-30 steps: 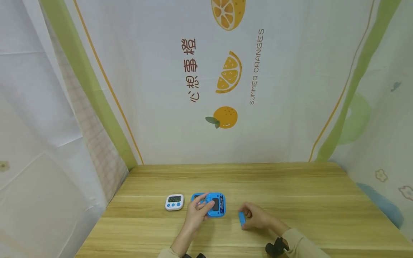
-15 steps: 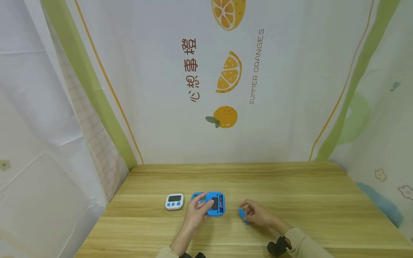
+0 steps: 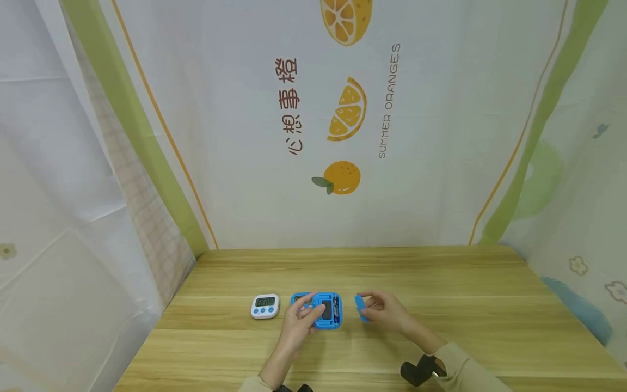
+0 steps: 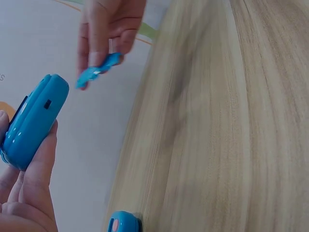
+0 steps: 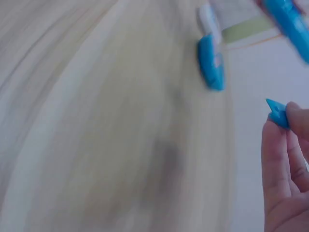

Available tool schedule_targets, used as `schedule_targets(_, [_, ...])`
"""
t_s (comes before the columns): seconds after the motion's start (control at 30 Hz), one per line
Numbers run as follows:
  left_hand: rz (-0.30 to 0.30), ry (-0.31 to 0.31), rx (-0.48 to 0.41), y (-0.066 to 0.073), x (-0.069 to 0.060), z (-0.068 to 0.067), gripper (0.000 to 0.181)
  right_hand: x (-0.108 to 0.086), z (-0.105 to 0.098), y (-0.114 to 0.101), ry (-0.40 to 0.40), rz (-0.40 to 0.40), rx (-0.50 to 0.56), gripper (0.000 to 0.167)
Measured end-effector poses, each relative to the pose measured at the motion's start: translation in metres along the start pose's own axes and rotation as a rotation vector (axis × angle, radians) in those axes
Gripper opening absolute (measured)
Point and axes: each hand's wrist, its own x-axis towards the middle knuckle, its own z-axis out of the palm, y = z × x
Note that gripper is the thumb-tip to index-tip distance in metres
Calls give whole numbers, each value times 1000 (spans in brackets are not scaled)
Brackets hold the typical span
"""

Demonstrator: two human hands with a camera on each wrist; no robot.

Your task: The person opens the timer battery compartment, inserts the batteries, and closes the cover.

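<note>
My left hand point(image 3: 295, 322) grips a blue digital timer point(image 3: 325, 326) above the table, its back turned up. On that back are a dark rectangular panel point(image 3: 326, 309) and an uncovered slot with a battery point(image 3: 336, 310) in it. My right hand point(image 3: 389, 314) pinches a small blue battery cover point(image 3: 361, 308) between thumb and fingers, a short gap to the right of the timer. The left wrist view has the timer point(image 4: 37, 121) edge-on, with the cover point(image 4: 99, 70) apart from it. Fingers partly hide the cover point(image 5: 278, 116) in the right wrist view.
A second blue timer point(image 3: 299, 298) lies on the wooden table point(image 3: 441, 305), partly hidden behind my left hand. Left of it lies a white timer point(image 3: 265, 307) with blue buttons. A printed curtain point(image 3: 416, 207) hangs at the table's back edge.
My right hand has raised the battery cover and brought it up and left, closer to the timer, tilting it on the way. The left hand and its timer have stayed nearly still.
</note>
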Motion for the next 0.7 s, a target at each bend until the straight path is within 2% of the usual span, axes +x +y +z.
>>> schedule_targets(0.13, [0, 6, -6, 3, -1, 2, 53, 4, 3, -17, 18, 17, 79, 45])
schedule_targets(0.33, [9, 22, -12, 14, -10, 8, 52, 7, 12, -35, 46, 23, 168, 46])
schedule_targets(0.6, [9, 51, 16, 22, -15, 13, 51, 10, 28, -36, 58, -43, 140, 43])
schedule_targets(0.7, [11, 51, 16, 22, -15, 13, 51, 10, 33, -34, 74, -33, 133, 42])
